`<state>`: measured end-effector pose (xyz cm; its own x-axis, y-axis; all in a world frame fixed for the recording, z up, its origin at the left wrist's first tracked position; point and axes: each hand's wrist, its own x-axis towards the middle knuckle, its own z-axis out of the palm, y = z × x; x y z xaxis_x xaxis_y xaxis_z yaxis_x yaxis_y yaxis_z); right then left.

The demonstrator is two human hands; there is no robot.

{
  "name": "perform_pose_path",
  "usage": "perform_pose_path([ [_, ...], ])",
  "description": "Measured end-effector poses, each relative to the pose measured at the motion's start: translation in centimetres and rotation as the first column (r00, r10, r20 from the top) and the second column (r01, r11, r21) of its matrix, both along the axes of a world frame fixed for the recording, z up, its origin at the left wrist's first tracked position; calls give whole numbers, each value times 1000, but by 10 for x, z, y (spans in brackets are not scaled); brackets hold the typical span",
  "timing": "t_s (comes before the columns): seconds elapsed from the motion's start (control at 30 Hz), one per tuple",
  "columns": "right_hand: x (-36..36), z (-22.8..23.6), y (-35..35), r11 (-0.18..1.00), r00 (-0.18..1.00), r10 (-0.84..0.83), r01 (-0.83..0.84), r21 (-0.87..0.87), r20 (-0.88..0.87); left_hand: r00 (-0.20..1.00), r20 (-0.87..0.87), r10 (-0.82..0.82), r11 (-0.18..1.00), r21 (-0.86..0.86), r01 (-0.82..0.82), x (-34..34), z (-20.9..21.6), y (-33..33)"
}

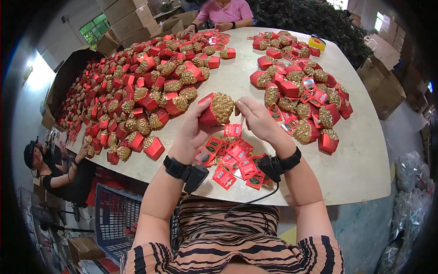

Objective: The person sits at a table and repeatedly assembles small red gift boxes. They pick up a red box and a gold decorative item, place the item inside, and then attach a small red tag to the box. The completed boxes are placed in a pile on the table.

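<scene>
My left hand (197, 125) is closed round a small ornament (222, 108), a red faceted pot with a bumpy gold top. It is tilted, its gold end toward my right hand (257, 119). The fingertips of that hand are pinched at the edge of the gold top, on what looks like a thin string. A red hang tag (233, 130) shows just below, between my hands; whether it hangs from the string I cannot tell. Under my hands lies a loose pile of red tags (238, 150), some with a dark oval.
A large heap of ornaments (137, 93) covers the table's left side. Tagged ornaments (301, 102) lie on the right, near a yellow tape roll (317, 43). A person in pink (226, 13) sits opposite; another in black (57, 176) is at the left. A blue crate (116, 214) stands below.
</scene>
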<state>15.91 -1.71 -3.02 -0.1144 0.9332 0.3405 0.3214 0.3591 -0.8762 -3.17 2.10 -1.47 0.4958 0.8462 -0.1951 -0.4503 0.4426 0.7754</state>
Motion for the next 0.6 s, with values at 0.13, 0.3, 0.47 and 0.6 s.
perform_pose_path([
  [0.13,0,-3,2,998,994,46,-49,-30,-95,996,-49,76,997,9,-76,3,7,-8],
  [0.3,0,-3,2,993,979,88,-100,-59,-185,993,-77,92,995,48,-89,5,8,-11],
  [0.47,-1,0,-1,996,984,86,-86,3,-156,993,-96,62,984,175,-44,6,10,-10],
  [0.6,-4,0,-2,997,988,61,-55,48,-142,977,-166,133,949,307,-76,6,11,-12],
])
